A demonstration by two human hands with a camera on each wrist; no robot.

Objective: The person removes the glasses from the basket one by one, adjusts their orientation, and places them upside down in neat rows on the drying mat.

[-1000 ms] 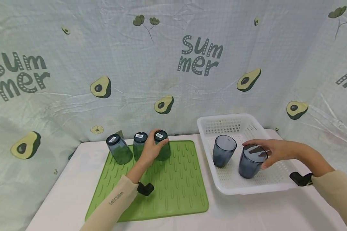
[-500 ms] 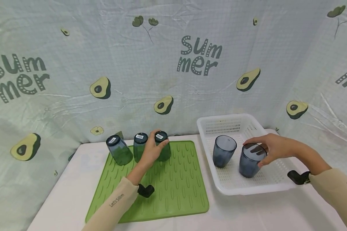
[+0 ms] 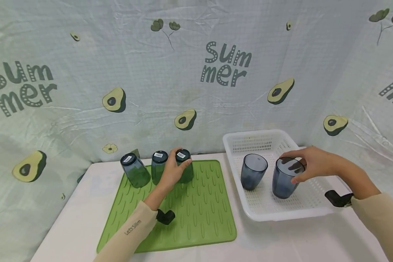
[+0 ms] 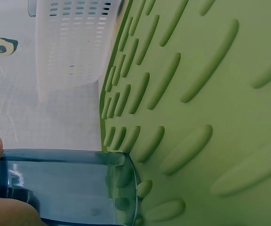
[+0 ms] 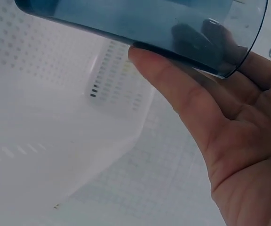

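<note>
My left hand grips an upside-down blue glass near its base, at the back of the green ridged mat. In the left wrist view, that glass has its rim down on the mat, thumb and finger around its base end. Over the white basket, my right hand holds another blue glass, mouth up, by its upper wall. The right wrist view shows the thumb along the side of this glass, other fingers behind it.
Two more upturned glasses, one leaning and one upright, stand left of my left hand. A further glass stands mouth up in the basket. A patterned cloth hangs behind the white table.
The glass in my right hand has risen a little, and the hand has moved up with it. My left hand stays on its glass.
</note>
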